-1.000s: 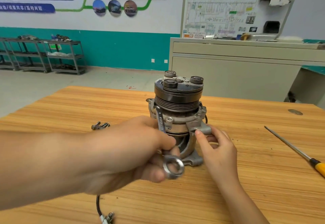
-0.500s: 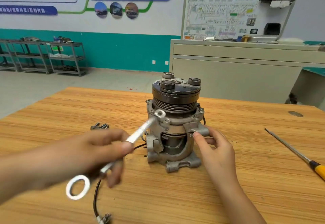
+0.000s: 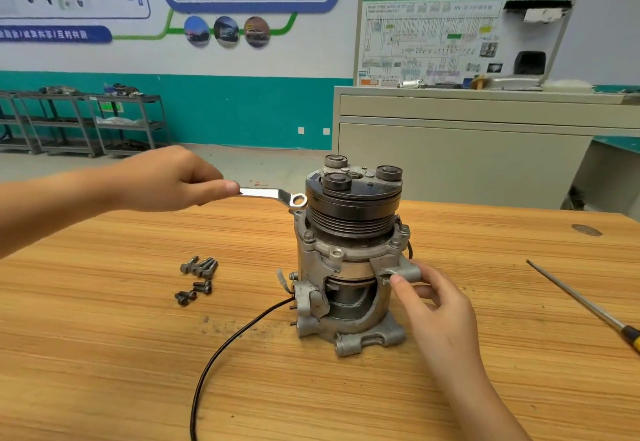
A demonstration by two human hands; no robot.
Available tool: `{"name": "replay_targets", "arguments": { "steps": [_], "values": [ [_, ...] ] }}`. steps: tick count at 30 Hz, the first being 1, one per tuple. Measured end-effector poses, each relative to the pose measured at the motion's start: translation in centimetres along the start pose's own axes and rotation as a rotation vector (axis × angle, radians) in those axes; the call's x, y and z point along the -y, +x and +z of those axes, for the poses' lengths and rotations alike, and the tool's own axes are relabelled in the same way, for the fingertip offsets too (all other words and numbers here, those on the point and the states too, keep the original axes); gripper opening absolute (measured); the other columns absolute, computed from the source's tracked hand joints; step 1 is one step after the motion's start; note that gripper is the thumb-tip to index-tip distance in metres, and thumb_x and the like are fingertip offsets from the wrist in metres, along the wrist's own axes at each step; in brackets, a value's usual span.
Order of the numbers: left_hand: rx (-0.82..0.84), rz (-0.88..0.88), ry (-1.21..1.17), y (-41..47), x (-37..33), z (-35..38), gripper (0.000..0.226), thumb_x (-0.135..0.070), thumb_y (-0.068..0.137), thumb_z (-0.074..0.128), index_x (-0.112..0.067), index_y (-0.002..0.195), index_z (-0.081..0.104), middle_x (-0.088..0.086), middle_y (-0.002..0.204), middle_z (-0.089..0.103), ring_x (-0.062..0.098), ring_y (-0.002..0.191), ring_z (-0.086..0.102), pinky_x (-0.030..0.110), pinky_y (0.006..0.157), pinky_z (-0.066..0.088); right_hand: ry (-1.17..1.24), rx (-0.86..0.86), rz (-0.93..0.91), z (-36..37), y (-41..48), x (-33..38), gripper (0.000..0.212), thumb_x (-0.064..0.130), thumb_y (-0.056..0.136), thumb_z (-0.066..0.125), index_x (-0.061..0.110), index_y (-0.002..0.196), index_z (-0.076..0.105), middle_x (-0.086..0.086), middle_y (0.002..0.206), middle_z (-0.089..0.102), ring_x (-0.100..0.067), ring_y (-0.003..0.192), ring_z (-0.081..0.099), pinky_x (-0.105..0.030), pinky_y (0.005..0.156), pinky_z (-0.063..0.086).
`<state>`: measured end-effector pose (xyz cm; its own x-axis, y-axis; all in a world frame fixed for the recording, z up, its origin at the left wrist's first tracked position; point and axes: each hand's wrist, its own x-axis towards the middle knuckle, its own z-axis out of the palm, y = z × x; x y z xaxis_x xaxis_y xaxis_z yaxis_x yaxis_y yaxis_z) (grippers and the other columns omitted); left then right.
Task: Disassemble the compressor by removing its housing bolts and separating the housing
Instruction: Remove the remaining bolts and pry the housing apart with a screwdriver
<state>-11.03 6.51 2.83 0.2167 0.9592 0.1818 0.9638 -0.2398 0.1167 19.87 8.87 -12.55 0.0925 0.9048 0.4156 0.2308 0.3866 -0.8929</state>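
We stand the compressor (image 3: 349,260) upright in the middle of the table (image 3: 104,354), pulley up, so its flange bolts can be reached from above. Our right hand (image 3: 436,305) grips a mounting lug (image 3: 403,271) on its right side, we judge to stop the body turning. Our left hand (image 3: 173,181) pinches the handle of the wrench (image 3: 273,195), its ring end at the flange's far-left corner (seated on a bolt or not, we cannot tell). Loose bolts (image 3: 197,278) lie grouped to the left, apart from the base.

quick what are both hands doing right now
Left hand: holds the wrench, its ring end at the compressor.
Right hand: grips a lug on the compressor's side.
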Motion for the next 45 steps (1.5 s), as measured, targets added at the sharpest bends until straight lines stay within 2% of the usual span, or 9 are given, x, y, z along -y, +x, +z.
{"name": "replay_targets", "arguments": {
  "steps": [6,12,15,18,22,24,33,37,45],
  "values": [
    [-0.009,0.056,-0.004,2.1,0.2,1.3,0.100,-0.100,0.050,0.003,-0.014,0.056,0.053,-0.006,0.038,0.039,0.004,0.039,0.040,0.014,0.047,0.034,0.012,0.016,0.015,-0.2,0.0,0.4,0.027,0.026,0.080,0.066,0.024,0.107,0.058,0.007,0.095,0.062,0.009,0.074,0.054,-0.002,0.058,0.039],
    [0.023,0.123,0.085,3.0,0.4,2.0,0.107,-0.097,0.052,-0.006,-0.009,0.057,0.056,-0.005,0.040,0.034,0.005,0.042,0.042,0.016,0.049,0.033,0.025,0.039,0.028,-0.3,-0.1,0.7,0.025,0.024,0.081,0.066,0.023,0.105,0.060,0.007,0.096,0.063,0.007,0.071,0.055,-0.002,0.058,0.040],
    [-0.064,0.199,0.129,3.1,0.2,1.8,0.089,-0.090,0.059,-0.015,-0.028,0.052,0.048,-0.005,0.038,0.032,0.003,0.049,0.047,0.018,0.045,0.023,0.034,0.044,0.028,-0.3,-0.1,0.8,0.022,0.022,0.081,0.066,0.027,0.100,0.058,0.006,0.095,0.063,0.008,0.069,0.055,-0.003,0.058,0.041],
    [-0.100,0.241,0.145,3.4,-0.1,1.6,0.070,-0.085,0.065,-0.018,-0.039,0.049,0.032,-0.005,0.036,0.030,0.011,0.033,0.031,0.019,0.045,0.020,0.039,0.049,0.039,-0.2,-0.1,0.5,0.026,0.024,0.081,0.066,0.024,0.106,0.059,0.006,0.096,0.063,0.005,0.071,0.056,-0.004,0.059,0.042],
    [-0.112,0.287,0.242,4.7,-0.7,1.3,0.092,-0.073,0.076,-0.010,-0.017,0.060,0.061,-0.008,0.041,0.036,0.006,0.037,0.029,0.019,0.045,0.022,0.053,0.024,0.010,0.0,-0.2,0.3,0.024,0.023,0.080,0.065,0.026,0.103,0.058,0.011,0.095,0.060,0.003,0.069,0.055,-0.006,0.060,0.042],
    [-0.102,0.308,0.307,5.4,-1.1,1.0,0.102,-0.075,0.074,-0.017,-0.009,0.062,0.060,-0.004,0.045,0.040,0.008,0.038,0.030,0.020,0.045,0.023,0.043,0.021,-0.012,0.2,-0.2,0.3,0.023,0.023,0.081,0.065,0.035,0.098,0.055,0.014,0.096,0.058,0.002,0.069,0.055,-0.007,0.060,0.043],
    [0.002,-0.031,0.421,2.9,-3.1,-0.1,0.053,-0.048,0.096,0.016,-0.023,0.059,0.043,-0.002,0.053,0.046,0.010,0.048,0.043,0.024,0.048,0.029,0.043,0.040,0.031,0.3,-0.3,0.2,0.025,0.031,0.081,0.062,0.041,0.100,0.050,-0.004,0.096,0.063,-0.008,0.075,0.060,-0.007,0.057,0.043],
    [0.095,-0.161,0.350,1.7,-3.8,0.5,0.056,-0.043,0.099,0.022,-0.012,0.067,0.056,0.003,0.058,0.051,0.013,0.052,0.048,0.022,0.052,0.034,0.078,0.039,0.075,0.4,-0.4,0.1,0.029,0.034,0.082,0.062,0.035,0.110,0.054,-0.003,0.098,0.065,-0.011,0.080,0.063,-0.012,0.058,0.043],
    [0.228,-0.402,0.078,-2.8,-7.5,1.6,0.060,-0.045,0.099,0.021,-0.012,0.059,0.051,-0.004,0.042,0.044,0.010,0.036,0.039,0.021,0.048,0.035,0.108,0.032,0.114,0.4,-0.3,0.0,0.042,0.036,0.080,0.065,0.023,0.119,0.056,-0.006,0.084,0.066,-0.020,0.074,0.063,-0.022,0.059,0.043]
  ]
}}
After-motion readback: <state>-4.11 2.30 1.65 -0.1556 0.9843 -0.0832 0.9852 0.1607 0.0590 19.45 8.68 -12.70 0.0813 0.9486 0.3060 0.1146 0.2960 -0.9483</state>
